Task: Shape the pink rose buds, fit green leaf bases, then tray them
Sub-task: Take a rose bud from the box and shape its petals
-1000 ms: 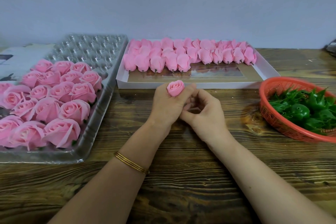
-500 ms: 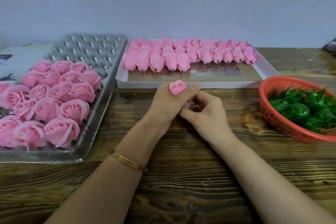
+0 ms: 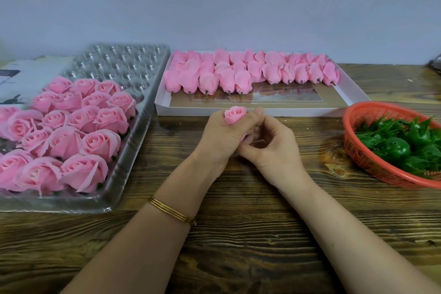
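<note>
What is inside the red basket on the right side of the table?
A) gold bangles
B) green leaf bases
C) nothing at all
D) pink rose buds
B: the red basket is filled with green leaf bases, and no pink bud shows among them.

You have no legible text here; the dark print on the white sheet (image 3: 28,76) is too blurred to read.
</note>
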A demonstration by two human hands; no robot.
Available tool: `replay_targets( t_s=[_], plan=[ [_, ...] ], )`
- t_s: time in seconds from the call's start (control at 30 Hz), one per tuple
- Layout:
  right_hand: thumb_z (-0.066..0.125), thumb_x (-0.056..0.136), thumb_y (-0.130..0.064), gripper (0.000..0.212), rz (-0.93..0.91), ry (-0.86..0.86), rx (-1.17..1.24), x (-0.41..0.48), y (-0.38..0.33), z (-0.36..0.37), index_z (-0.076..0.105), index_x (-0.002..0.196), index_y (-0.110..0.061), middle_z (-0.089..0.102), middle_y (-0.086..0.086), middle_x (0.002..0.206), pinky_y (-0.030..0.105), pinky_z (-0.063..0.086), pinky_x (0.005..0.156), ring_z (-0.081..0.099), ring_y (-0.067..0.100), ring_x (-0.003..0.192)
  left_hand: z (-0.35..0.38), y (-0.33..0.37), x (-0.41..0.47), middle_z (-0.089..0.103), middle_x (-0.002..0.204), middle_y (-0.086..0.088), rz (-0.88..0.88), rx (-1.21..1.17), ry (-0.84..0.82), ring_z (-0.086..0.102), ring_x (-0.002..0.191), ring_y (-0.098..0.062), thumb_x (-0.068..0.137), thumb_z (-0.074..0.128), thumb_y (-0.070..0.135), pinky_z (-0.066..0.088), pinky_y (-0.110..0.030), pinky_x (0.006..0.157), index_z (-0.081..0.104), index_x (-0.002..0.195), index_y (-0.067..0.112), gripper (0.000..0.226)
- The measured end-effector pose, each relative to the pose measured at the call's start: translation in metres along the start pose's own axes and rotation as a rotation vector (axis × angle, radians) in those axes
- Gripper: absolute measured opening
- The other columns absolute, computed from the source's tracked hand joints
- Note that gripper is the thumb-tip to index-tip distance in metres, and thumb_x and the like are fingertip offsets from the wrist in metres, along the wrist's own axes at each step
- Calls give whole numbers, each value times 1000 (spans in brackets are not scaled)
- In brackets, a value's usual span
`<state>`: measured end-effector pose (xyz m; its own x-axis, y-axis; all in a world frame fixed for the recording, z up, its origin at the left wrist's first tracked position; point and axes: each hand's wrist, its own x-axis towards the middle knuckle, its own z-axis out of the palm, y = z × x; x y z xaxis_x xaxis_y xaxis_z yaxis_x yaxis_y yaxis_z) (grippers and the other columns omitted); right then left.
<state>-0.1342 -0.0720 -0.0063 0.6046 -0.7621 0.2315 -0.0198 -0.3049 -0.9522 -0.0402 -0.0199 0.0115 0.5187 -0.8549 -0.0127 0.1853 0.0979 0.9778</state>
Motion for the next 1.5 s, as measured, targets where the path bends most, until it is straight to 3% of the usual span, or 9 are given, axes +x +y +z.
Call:
replay_targets(
  t_s=[0.13, 0.3, 0.43, 0.6, 0.73, 1.03, 1.23, 1.37, 1.5],
  plan=[
    [83, 68, -8, 26, -22, 49, -101, -1, 2, 0, 61, 74, -20, 58, -11, 61, 25, 47, 59, 53, 6, 58, -1, 0, -1, 48, 74, -18, -16, 27, -2, 44, 72, -28, 92, 67, 19, 36, -42, 72, 59, 81, 4, 20],
    [77, 64, -16, 18, -12, 29, -71, -1, -1, -2, 61, 71, -13, 57, -8, 60, 25, 46, 57, 51, 8, 57, -4, 0, 2, 54, 62, -7, -19, 22, -52, 52, 58, -16, 91, 67, 13, 48, -27, 61, 62, 68, 9, 24],
    [76, 75, 2, 12, 9, -86, 47, 0, -4, -8, 64, 77, -1, 58, 4, 68, 30, 45, 65, 51, 14, 65, -7, 1, 3, 56, 71, -11, -10, -16, -125, 53, 68, -20, 91, 65, 10, 50, -27, 67, 64, 71, 9, 20],
    [70, 82, 5, 10, 75, -133, 169, 2, -3, -8, 62, 85, 11, 54, 8, 71, 29, 43, 70, 48, 17, 71, -8, 2, 4, 58, 78, -11, 2, -28, -127, 58, 70, -14, 92, 63, 8, 52, -23, 69, 65, 85, 2, 10],
    [73, 76, 11, 20, 67, -121, 164, 1, -4, -4, 65, 89, -1, 59, -1, 70, 18, 47, 68, 54, 9, 67, -4, 0, 3, 53, 76, -11, 2, -11, -63, 52, 68, -17, 93, 62, 9, 49, -23, 63, 62, 75, 9, 18],
    [75, 73, 10, 38, 47, -45, 122, -1, -5, -1, 69, 92, -22, 64, 4, 72, 23, 49, 70, 56, 6, 68, -4, -3, 3, 51, 67, -8, 25, 17, -89, 51, 58, -10, 90, 66, 7, 49, -17, 58, 61, 73, 6, 18],
    [69, 76, 14, 36, 159, -142, 306, 0, -5, -6, 74, 95, -16, 70, 3, 77, 26, 52, 81, 63, 13, 78, -6, -2, 4, 66, 65, 0, 16, 74, -141, 60, 65, -12, 90, 67, 8, 52, -23, 68, 70, 77, 10, 13],
    [60, 65, 17, 40, 216, -157, 388, 3, -5, -10, 74, 91, -10, 68, 6, 75, 27, 50, 79, 62, 20, 80, -7, -3, 3, 69, 78, -9, 29, 86, -123, 64, 73, -16, 90, 67, 11, 54, -27, 72, 72, 83, 8, 10],
    [58, 80, 14, 24, 237, 40, 304, 6, -6, -15, 71, 94, -2, 70, 9, 77, 25, 52, 66, 63, 11, 66, -7, -3, 5, 71, 83, -8, 52, 88, -25, 64, 83, -20, 90, 69, 13, 53, -41, 85, 75, 81, 15, 11]
  ],
)
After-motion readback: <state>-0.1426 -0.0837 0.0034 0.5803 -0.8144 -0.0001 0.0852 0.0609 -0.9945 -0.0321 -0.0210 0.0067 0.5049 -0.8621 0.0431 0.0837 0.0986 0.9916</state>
